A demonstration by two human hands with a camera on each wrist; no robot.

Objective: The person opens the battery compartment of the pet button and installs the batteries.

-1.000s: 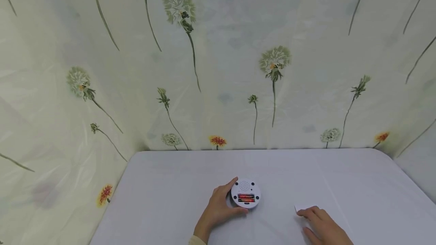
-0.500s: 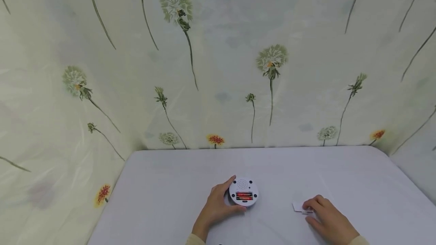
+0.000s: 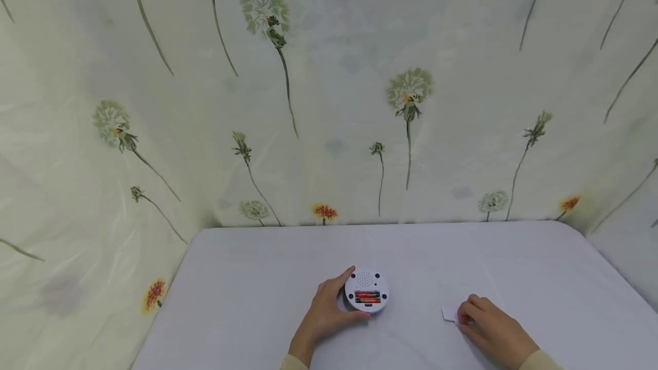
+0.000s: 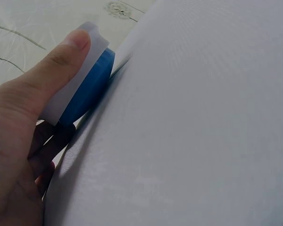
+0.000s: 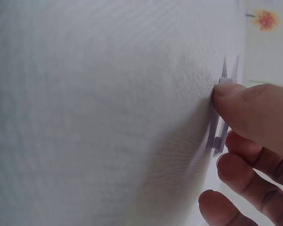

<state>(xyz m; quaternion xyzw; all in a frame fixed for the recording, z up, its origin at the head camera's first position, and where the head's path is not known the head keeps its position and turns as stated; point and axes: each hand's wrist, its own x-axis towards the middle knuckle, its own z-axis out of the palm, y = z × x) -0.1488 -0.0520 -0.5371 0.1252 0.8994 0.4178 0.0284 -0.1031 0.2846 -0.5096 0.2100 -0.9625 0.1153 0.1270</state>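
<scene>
Left of the table's middle, my left hand grips a round white device by its rim, thumb at the near side and fingers at the far side. Its underside faces up, with a speaker grille, dark feet and an uncovered compartment holding two red batteries. The left wrist view shows the device's blue lower part beneath the white rim. To the right, my right hand pinches a small white plastic battery cover low at the tabletop. In the right wrist view the thumb presses on the cover.
A white cloth covers the table. Behind it and at the left hangs a pale curtain printed with dandelions and orange flowers. A stretch of tabletop separates the two hands.
The battery cover has gone from tilted up in my right fingers to lying flatter, and the fingers have shifted their hold on it. The left hand keeps the device in place.
</scene>
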